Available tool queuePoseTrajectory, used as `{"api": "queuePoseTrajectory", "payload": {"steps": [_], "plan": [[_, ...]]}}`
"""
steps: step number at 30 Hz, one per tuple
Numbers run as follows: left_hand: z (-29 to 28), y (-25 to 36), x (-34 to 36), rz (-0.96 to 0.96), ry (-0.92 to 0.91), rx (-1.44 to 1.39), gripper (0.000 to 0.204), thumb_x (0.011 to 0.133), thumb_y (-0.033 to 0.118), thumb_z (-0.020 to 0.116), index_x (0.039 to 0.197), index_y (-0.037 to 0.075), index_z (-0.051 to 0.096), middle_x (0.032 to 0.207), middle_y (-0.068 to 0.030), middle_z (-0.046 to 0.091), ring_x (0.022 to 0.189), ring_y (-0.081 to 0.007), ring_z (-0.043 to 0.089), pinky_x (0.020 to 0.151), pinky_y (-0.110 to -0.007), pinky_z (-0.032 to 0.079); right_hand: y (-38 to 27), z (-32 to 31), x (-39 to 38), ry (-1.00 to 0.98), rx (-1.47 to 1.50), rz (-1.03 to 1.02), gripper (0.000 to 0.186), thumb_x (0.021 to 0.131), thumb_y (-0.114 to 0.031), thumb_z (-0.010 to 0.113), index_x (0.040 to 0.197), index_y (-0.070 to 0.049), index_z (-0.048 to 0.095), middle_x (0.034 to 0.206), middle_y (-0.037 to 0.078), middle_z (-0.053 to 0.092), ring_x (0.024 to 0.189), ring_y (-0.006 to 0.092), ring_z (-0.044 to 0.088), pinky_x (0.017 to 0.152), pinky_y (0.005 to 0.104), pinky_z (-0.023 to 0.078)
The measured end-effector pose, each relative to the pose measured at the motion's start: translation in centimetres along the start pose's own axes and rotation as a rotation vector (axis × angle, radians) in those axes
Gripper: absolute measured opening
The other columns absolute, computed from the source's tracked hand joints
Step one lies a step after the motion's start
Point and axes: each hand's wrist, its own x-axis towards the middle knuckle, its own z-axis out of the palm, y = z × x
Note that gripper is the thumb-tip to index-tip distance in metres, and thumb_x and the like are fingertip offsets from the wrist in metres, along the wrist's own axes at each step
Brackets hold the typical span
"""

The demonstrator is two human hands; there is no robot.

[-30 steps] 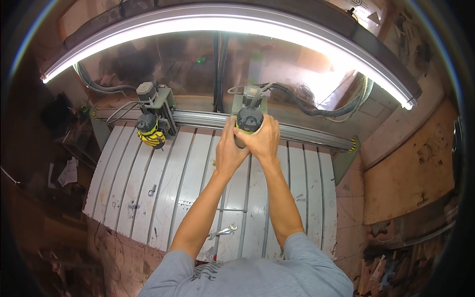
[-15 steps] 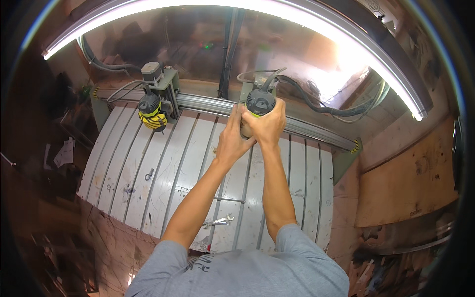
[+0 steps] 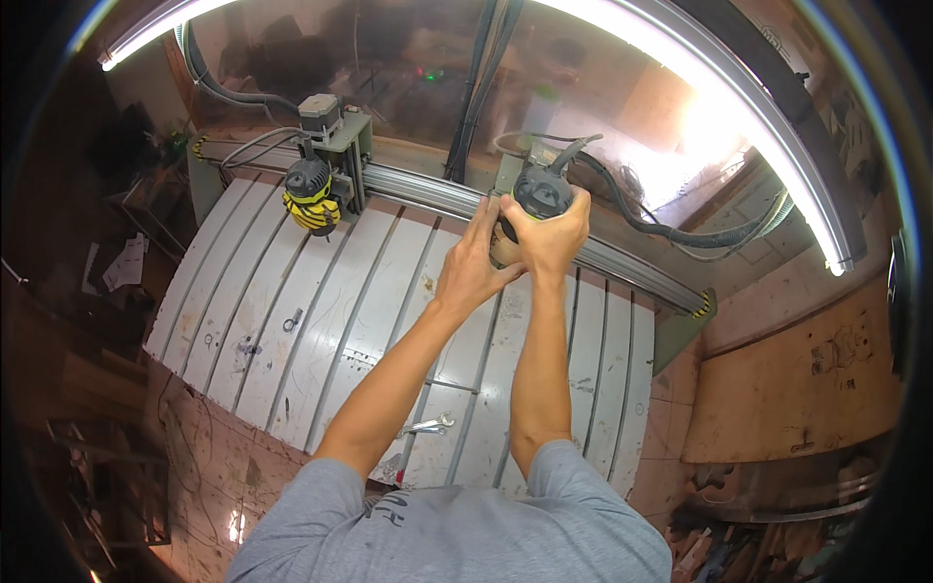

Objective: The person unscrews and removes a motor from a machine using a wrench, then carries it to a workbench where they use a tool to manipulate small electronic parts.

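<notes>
"White papers (image 3: 126,262) are way over on the left, near the dark stuff. What comes after them?"

"A black and yellow tool (image 3: 309,185). It hangs on the long silver rail (image 3: 413,191), and nobody is holding it."

"And under it?"

"A big white table (image 3: 321,335) with long thin slots. Near its front edge there are shiny wrenches (image 3: 426,426), lying just past the left arm."

"Where is the left hand (image 3: 472,270)?"

"Farther up, on the left side of the other black tool (image 3: 542,191). Its fingers point up and its thumb points across at the right hand (image 3: 554,233). I can't tell if it is squeezing."

"Where does that tool sit?"

"Up at the rail, on the right part, above the table. A grey cord comes out of its top."

"And what does the right hand do?"

"It is wrapped tight around that tool from the right and the front. The two hands are very close together, and they hide the tool's lower part."

"What is past them?"

"A fat dark hose (image 3: 680,231) that bends, then a bright lamp (image 3: 768,126) up high, and a brown wooden board (image 3: 787,389) last of all."
</notes>
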Motion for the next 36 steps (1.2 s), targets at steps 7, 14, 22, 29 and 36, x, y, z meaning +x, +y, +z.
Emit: {"api": "queuePoseTrajectory", "payload": {"steps": [7,14,22,29,36], "plan": [[0.3,0.4,0.1,-0.025,-0.036,-0.039,0.112,0.069,0.037,0.094,0.156,0.001,0.034,0.159,-0.0309,0.037,0.123,-0.0447,0.063,0.097,-0.046,0.058,1.0,-1.0,1.3,-0.07,0.135,-0.063,0.063,0.063,-0.026,0.096,0.107,0.002,0.06,0.1,0.017,0.069,0.092,0.0314,0.069,0.086,0.042,0.055],[0.1,0.3,0.1,-0.006,-0.027,-0.017,0.112,0.068,0.037,0.094,0.156,0.0,0.035,0.158,-0.031,0.039,0.125,-0.0446,0.061,0.098,-0.046,0.058,-1.3,-0.1,1.3,0.114,-0.107,-0.04,0.064,0.061,-0.029,0.097,0.102,0.002,0.058,0.099,0.017,0.067,0.092,0.0332,0.068,0.085,0.0444,0.054],[0.2,0.4,0.2,-0.092,-0.074,-0.035,0.112,0.066,0.037,0.096,0.154,0.001,0.038,0.159,-0.0304,0.038,0.126,-0.0434,0.062,0.099,-0.046,0.058,0.4,-0.9,2.8,-0.064,0.14,-0.007,0.068,0.058,-0.031,0.097,0.103,0.002,0.059,0.101,0.018,0.066,0.092,0.0348,0.068,0.082,0.0459,0.054],[0.3,0.0,0.1,-0.044,-0.044,-0.052,0.112,0.066,0.037,0.096,0.155,0.001,0.037,0.158,-0.0304,0.038,0.125,-0.044,0.062,0.099,-0.046,0.058,-1.2,0.0,2.1,0.123,-0.082,-0.035,0.068,0.057,-0.03,0.097,0.104,0.002,0.06,0.1,0.017,0.066,0.09,0.0342,0.068,0.081,0.0467,0.055],[0.2,0.3,0.2,-0.044,-0.045,-0.017,0.113,0.066,0.033,0.096,0.156,0.002,0.035,0.159,-0.0302,0.037,0.126,-0.0444,0.061,0.1,-0.046,0.057,0.1,-1.7,4.0,-0.187,0.206,-0.021,0.066,0.057,-0.026,0.096,0.106,0.002,0.061,0.097,0.017,0.071,0.088,0.0301,0.072,0.08,0.0422,0.057]]}}
